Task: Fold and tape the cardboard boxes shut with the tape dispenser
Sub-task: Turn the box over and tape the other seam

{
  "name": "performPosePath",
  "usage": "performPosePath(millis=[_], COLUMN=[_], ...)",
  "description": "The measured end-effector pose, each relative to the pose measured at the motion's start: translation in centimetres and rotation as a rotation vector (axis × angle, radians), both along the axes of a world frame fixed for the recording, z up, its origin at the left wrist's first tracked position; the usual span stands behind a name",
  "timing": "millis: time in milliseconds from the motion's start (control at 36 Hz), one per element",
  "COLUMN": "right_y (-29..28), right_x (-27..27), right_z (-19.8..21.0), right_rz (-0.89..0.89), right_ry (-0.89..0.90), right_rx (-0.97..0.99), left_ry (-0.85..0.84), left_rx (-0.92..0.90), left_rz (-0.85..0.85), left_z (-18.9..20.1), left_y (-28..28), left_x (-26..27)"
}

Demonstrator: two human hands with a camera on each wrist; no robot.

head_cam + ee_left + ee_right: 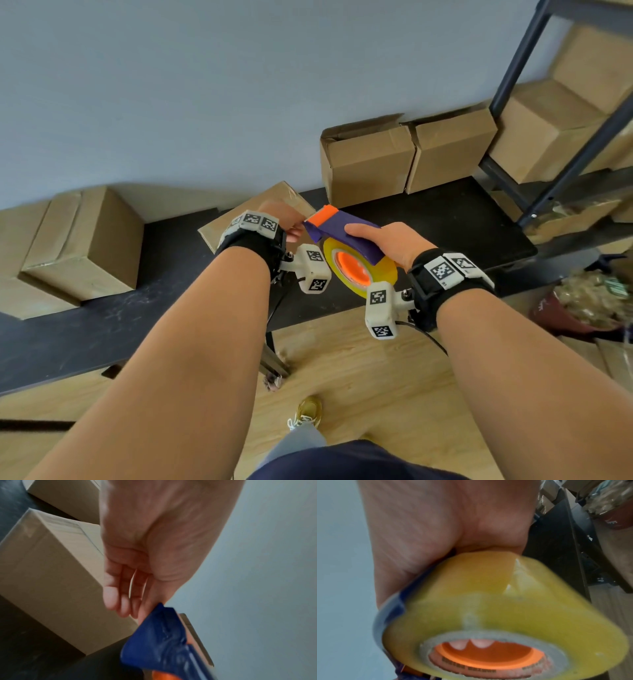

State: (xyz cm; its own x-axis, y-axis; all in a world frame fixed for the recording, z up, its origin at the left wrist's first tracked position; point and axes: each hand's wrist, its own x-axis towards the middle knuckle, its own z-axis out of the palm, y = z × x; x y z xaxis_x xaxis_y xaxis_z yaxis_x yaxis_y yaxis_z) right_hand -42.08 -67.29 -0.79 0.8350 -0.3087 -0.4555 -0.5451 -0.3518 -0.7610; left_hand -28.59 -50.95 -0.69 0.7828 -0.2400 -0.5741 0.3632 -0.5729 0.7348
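Right hand: right hand (387, 243) curls round the tape dispenser (346, 236); thumb lies on its blue top; two fingers (477, 644) poke into the orange hole of the roll
Left hand: left hand (289, 222) sits at 9 o'clock from the dispenser's nose; its fingers (120, 599) hang loose and nearly straight; the thumb side touches the blue nose; I cannot tell if it pinches the tape end
Key relation: dispenser's long way runs from 4 o'clock at the roll to 10 o'clock at the orange tip; the tip points at the closed box (263, 212) just beyond both hands on the desk (445, 219); the left hand is nearer that box
Materials: tape roll (359, 267) is shiny, yellow and round; dispenser is hard blue and orange plastic; box is flat brown card with sharp edges
Other boxes: two boxes (404, 157) at 1 o'clock; one has a flap up
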Motion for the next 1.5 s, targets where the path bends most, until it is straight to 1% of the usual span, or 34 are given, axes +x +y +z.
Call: performPosePath(millis=[56, 139, 194, 222, 278, 361, 417, 556, 667, 750, 833, 972, 1083, 1194, 1361, 1389, 1444, 1500], right_y=[-0.1, -0.9, -1.6, -1.9, -2.4, -2.5, -2.1, -0.6, 0.6, 1.3, 1.7, 2.1, 2.4, 2.5, 2.3, 2.3, 2.3, 2.3], right_x=[-0.2, -0.8, -1.3, -1.4, -1.5, -0.9, -0.1, 3.0, 5.7, 7.6, 9.1, 10.9, 12.1, 12.4, 12.4, 12.5, 12.6, 12.6], right_z=[0.3, 0.6, 0.6, 0.6, 0.5, 0.4, 0.6, 1.0, 1.1, 0.8, 0.4, 0.2, 0.0, -0.1, -0.2, -0.3, -0.3, -0.4], right_rz=[0.002, -0.017, -0.038, -0.042, -0.051, -0.097, -0.138, -0.194, -0.207, -0.223, -0.240, -0.276, -0.295, -0.280, -0.293, -0.296, -0.300, -0.310], right_ry=[-0.006, 0.001, 0.003, 0.007, 0.017, 0.007, -0.014, -0.058, -0.055, -0.038, -0.015, 0.031, 0.061, 0.096, 0.129, 0.135, 0.142, 0.147], right_rx=[-0.019, -0.045, -0.060, -0.068, -0.064, -0.042, -0.047, -0.084, -0.121, -0.152, -0.146, -0.146, -0.177, -0.205, -0.182, -0.182, -0.187, -0.175], left_ry=[-0.115, -0.328, -0.391, -0.413, -0.463, -0.526, -0.551, -0.553, -0.599, -0.602, -0.603, -0.551, -0.544, -0.516, -0.442, -0.418, -0.413, -0.379], left_rx=[0.045, 0.221, 0.290, 0.305, 0.325, 0.278, 0.241, 0.225, 0.264, 0.301, 0.330, 0.365, 0.394, 0.371, 0.331, 0.311, 0.329, 0.329], left_rz=[0.021, 0.037, 0.088, 0.111, 0.105, 0.013, -0.017, -0.037, -0.074, -0.086, -0.116, -0.171, -0.222, -0.265, -0.210, -0.199, -0.226, -0.216], left_z=[0.1, 0.2, 0.1, 0.1, 0.5, 1.0, 1.1, 1.3, 1.0, 0.7, -0.1, -1.9, -2.9, -4.0, -6.0, -6.1, -5.8, -5.6], left_y=[-0.4, -0.4, 0.0, 0.4, 0.9, 0.8, 0.7, 1.0, 1.0, 1.0, 1.0, 1.2, 1.1, 0.8, 0.7, 0.6, 0.8, 0.6], left_x=[0.3, 1.5, 3.0, 3.6, 4.5, 5.4, 6.0, 8.8, 11.2, 12.8, 14.6, 17.0, 18.0, 18.5, 18.5, 18.5, 18.1, 18.1])
